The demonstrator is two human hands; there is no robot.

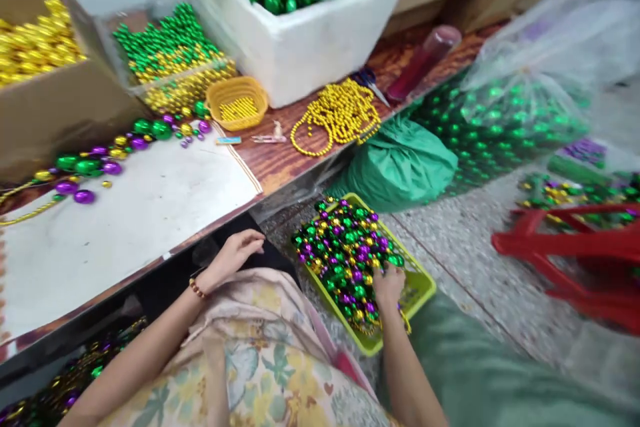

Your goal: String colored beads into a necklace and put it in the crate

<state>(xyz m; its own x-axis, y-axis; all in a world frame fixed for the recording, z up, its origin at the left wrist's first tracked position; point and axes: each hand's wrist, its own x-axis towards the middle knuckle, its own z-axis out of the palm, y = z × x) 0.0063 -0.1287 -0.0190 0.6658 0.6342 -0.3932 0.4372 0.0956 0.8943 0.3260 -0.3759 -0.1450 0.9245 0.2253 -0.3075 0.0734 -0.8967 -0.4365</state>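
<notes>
My left hand [237,255], a beaded bracelet on its wrist, rests over my lap beside the table edge. Its fingers are loosely stretched and hold nothing. On the floor side, my right hand [390,283] reaches down into a yellow-green plastic basket [429,290]. Its fingers are curled at a bead garland [350,250] of shiny green, purple and gold beads, and the fingertips are partly hidden. The heaped garlands fill most of the basket. Above my left hand, on the table, lies a white work sheet [135,233] with another bead garland [87,167] along its far edge.
A white foam box [320,40] of green balls stands at the back. Nearby are an orange basket [237,121], gold bead strings [345,113], scissors [373,83] and a cardboard box [65,113]. A green bag [400,163] and red stool [565,247] are at right.
</notes>
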